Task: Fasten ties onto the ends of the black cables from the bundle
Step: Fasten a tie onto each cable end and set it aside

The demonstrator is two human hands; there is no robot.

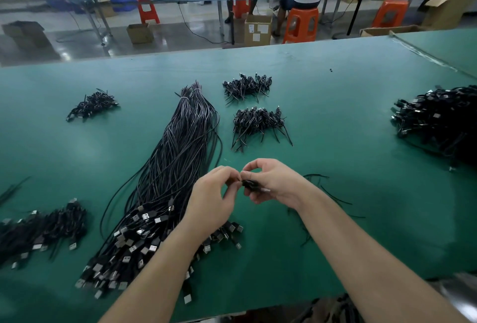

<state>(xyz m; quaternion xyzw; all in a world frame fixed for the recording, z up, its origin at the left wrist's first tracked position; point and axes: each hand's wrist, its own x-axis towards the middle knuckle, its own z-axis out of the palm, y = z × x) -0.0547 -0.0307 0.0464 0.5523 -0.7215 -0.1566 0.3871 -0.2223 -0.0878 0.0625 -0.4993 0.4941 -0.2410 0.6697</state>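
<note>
Black coiled cable (251, 185) sits pinched between both hands, just in front of the right palm, at mid-desk. Left hand (215, 197) fingertips meet it from the left; right hand (271, 183) cups it from the right with thumb and forefinger curled over the top. Hands are together, fingertips nearly touching, both clamped on that one small coil. Whether a tie is already round it, cannot tell: too small and hidden by fingers.

Key relation: main bundle (178, 157) lies just left of the hands, partly under the left forearm. Long axis runs away from the person, tied end far, USB plug ends (134, 248) fanned out near the left wrist. Left hand is nearer, so my guess is it does the next pull.

Loose ties (333, 193) lie just right of the right wrist; count unclear, a few strands.

Counts: one bundle, one cable in hand, two small finished heaps (247, 85) (259, 121) beyond the hands, one far left (91, 104), one near left (41, 229), one big pile (438, 119) far right. All on green desk (348, 106).
</note>
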